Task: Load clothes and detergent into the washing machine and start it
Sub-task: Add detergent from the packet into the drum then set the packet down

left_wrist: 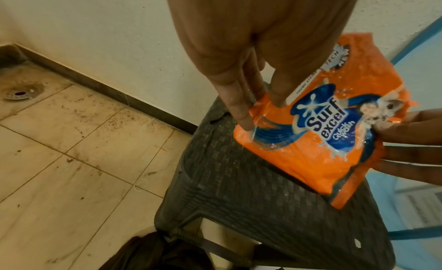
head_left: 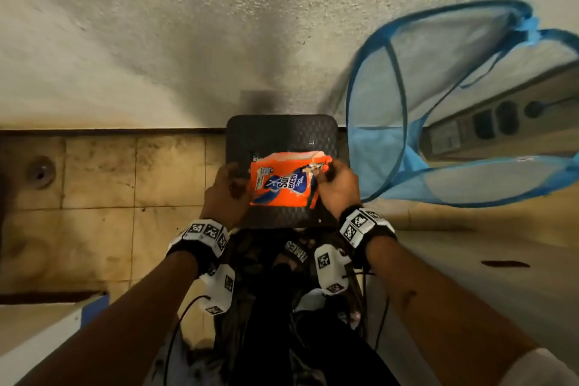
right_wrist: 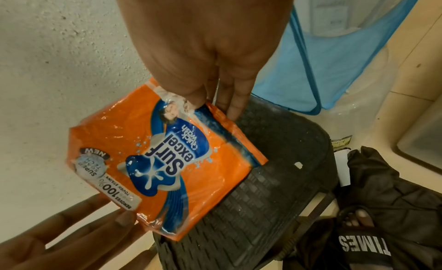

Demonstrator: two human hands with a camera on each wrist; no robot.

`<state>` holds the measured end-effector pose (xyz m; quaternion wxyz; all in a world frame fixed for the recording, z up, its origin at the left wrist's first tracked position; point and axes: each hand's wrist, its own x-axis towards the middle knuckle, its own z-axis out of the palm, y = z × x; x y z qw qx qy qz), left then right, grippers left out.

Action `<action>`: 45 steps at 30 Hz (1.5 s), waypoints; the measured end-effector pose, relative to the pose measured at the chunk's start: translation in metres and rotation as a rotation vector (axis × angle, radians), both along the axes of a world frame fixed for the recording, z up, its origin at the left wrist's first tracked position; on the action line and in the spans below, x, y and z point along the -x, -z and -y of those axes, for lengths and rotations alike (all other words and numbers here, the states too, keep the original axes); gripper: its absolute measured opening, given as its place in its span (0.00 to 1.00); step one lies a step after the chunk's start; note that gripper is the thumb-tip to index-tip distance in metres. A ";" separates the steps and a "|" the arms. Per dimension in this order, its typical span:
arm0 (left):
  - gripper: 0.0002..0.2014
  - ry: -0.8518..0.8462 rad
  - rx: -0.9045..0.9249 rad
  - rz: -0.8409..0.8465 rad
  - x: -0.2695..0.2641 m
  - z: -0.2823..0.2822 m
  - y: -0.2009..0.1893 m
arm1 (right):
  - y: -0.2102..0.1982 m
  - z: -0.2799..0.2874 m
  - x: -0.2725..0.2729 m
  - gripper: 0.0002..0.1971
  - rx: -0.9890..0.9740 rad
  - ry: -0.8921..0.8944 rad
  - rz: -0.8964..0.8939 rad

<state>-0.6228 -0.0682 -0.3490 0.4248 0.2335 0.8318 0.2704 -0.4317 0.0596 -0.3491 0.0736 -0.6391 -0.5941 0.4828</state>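
Observation:
An orange Surf Excel detergent packet [head_left: 282, 180] [left_wrist: 322, 134] [right_wrist: 155, 160] hangs just above a dark woven-pattern plastic stool [head_left: 282, 131] [left_wrist: 239, 189] [right_wrist: 275, 198]. My right hand [head_left: 335, 185] [right_wrist: 203, 85] pinches the packet's torn upper corner between thumb and fingers, where white powder shows. My left hand [head_left: 230, 188] [left_wrist: 241, 111] [right_wrist: 95, 227] is flat, its straight fingers touching the packet's opposite edge and lower corner. The washing machine drum and the clothes are out of view.
A blue mesh laundry basket [head_left: 438, 103] [right_wrist: 311, 75] leans to the right of the stool. Behind it is a socket panel [head_left: 488, 125]. A floor drain [head_left: 40, 172] [left_wrist: 20, 93] sits in the tiled floor at left. A white appliance corner [head_left: 47, 338] is at lower left.

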 end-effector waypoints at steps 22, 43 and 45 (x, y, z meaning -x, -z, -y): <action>0.30 0.687 -0.092 -0.342 -0.023 0.027 -0.076 | -0.085 0.029 -0.020 0.26 -0.046 -0.307 0.019; 0.29 1.291 -0.893 -0.655 -0.246 -0.160 -0.388 | -0.417 0.073 -0.307 0.24 -0.700 0.120 0.364; 0.29 1.353 -0.961 -0.660 -0.298 -0.173 -0.414 | -0.441 0.089 -0.359 0.24 -0.734 0.212 0.470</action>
